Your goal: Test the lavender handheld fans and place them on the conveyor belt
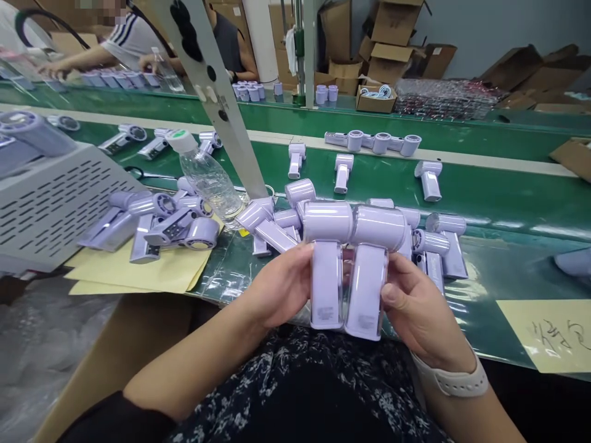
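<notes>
Two lilac handheld fans stand upright side by side just above my lap. My left hand (281,286) grips the handle of the left fan (327,271). My right hand (415,307) grips the handle of the right fan (369,277), thumb on its side; a white watch band sits on that wrist. Their round heads touch at the top. Behind them a pile of the same lilac fans (277,224) lies on the green table edge.
A clear plastic bottle (207,178) lies tilted by a slanted grey post (217,92). More fans (157,224) rest on yellow paper at left beside a grey vented box (50,197). Single fans (341,172) ride the green conveyor. Other people work at the far side; cardboard boxes (392,37) stand behind.
</notes>
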The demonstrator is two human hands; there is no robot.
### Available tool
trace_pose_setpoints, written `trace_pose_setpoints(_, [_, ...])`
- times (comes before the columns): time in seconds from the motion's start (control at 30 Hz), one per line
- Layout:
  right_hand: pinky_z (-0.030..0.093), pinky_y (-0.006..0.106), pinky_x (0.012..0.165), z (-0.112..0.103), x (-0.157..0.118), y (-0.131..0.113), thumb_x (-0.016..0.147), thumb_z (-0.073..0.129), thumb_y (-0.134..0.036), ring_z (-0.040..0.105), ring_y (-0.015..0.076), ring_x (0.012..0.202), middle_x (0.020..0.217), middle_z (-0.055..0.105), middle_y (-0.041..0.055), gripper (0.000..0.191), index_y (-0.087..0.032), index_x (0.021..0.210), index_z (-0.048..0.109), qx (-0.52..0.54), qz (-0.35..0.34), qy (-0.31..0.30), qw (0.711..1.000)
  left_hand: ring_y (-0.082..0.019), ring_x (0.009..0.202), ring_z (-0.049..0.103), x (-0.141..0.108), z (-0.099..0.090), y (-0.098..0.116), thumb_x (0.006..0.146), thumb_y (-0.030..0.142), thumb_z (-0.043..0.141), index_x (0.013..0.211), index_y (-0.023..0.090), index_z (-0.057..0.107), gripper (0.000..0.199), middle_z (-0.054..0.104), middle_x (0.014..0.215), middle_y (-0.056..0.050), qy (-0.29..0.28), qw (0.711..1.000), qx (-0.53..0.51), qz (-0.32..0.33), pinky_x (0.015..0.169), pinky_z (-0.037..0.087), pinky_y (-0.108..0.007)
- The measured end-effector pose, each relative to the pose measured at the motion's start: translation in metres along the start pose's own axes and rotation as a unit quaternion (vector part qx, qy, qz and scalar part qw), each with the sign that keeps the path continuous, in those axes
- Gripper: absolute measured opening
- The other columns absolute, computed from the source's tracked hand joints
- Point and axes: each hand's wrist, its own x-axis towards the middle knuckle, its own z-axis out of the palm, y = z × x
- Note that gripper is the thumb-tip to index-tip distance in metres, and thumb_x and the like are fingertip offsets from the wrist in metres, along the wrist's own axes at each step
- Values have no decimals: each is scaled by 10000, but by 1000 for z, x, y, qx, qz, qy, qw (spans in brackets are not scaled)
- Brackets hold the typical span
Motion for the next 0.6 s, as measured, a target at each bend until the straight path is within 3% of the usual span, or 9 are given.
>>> trace_pose_setpoints(0.13, [629, 362, 769, -4, -2, -3, 846, 834, -351, 750, 251, 938, 1184, 777, 73, 359, -281, 1186, 741, 0, 2, 8, 1000, -403, 1293, 633, -5, -4, 6, 868, 276, 651, 1411, 107, 542, 579, 685, 1361, -208, -57, 997, -19, -45, 1096, 514, -580])
trace_pose_setpoints(0.23, [614, 450, 887, 0, 1, -4, 920, 670, -342, 732, 284, 1015, 1187, 775, 72, 266, -275, 1163, 753, 33, 11, 12, 999, -351, 1254, 673, -4, -4, 6, 926, 226, 652, 1404, 149, 568, 491, 686, 1374, -185, -68, 997, 0, -24, 1095, 531, -534])
trace_pose_setpoints(0.33, [610, 493, 894, 6, 5, -4, 953, 534, -421, 730, 293, 922, 1031, 785, 78, 307, -259, 1067, 769, 66, 12, 28, 997, -282, 1141, 733, 0, -1, 4, 908, 170, 720, 1345, 200, 630, 447, 738, 1284, -137, -81, 997, 3, -4, 1000, 598, -427])
trace_pose_setpoints(0.47, [626, 416, 732, 13, 7, -5, 992, 441, -455, 676, 235, 698, 826, 720, 78, 412, -213, 884, 757, 70, 22, 42, 996, -235, 1002, 753, 5, 1, 3, 774, 139, 862, 1145, 156, 730, 395, 771, 1092, -96, -113, 993, 16, 5, 947, 613, -368])
trace_pose_setpoints(0.6, [569, 292, 588, 19, 6, -7, 1021, 393, -413, 611, 165, 612, 795, 680, 70, 464, -183, 814, 737, 75, 11, 50, 996, -218, 811, 735, 9, -1, 0, 676, 336, 952, 1049, 143, 734, 474, 749, 883, -65, -100, 992, 67, 24, 773, 613, -327])
